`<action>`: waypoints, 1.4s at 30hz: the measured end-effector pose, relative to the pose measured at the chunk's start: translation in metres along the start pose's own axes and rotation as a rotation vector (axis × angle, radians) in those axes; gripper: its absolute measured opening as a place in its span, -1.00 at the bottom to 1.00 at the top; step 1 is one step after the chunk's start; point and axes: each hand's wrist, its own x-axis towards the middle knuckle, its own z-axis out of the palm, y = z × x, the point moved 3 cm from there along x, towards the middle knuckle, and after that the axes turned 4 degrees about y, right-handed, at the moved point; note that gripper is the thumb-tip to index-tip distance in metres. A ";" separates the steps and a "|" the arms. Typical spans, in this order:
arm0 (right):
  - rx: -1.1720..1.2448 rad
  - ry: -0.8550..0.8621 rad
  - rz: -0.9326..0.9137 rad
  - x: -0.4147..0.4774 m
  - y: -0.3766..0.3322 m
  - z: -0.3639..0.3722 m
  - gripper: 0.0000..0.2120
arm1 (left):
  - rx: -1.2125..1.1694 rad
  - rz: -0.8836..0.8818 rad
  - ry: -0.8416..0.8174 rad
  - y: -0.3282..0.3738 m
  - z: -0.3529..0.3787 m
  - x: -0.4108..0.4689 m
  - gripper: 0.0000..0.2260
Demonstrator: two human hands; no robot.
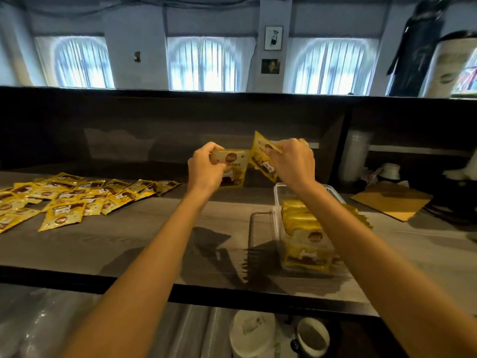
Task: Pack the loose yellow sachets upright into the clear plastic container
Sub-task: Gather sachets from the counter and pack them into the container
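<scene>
My left hand (pixel 205 167) grips a yellow sachet (pixel 236 167) held up above the counter. My right hand (pixel 293 161) pinches a second yellow sachet (pixel 260 156), tilted, just right of the first. Both hover above and behind the clear plastic container (pixel 280 195), which stands on the counter under my right forearm. Several yellow sachets (pixel 307 236) stand upright inside it in a row. A spread of loose yellow sachets (pixel 67 200) lies flat on the counter at the left.
A brown cardboard sheet (pixel 392 200) lies on the counter at the right, beside a stack of clear cups (pixel 355 156). A dark back wall (pixel 180 130) rises behind the counter. Below the front edge stand a white lidded tub (pixel 251 332) and a cup (pixel 313 337).
</scene>
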 end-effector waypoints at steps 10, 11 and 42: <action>0.097 0.000 0.141 -0.003 0.091 -0.061 -0.82 | -0.345 -0.038 -0.251 0.036 0.099 -0.026 -0.80; 0.106 -0.037 0.159 -0.005 0.099 -0.061 -0.83 | -0.338 -0.043 -0.272 0.035 0.106 -0.029 -0.81; 0.076 -0.596 0.292 -0.025 0.123 -0.045 -0.66 | 0.009 -0.078 -0.701 0.014 0.126 -0.044 -0.68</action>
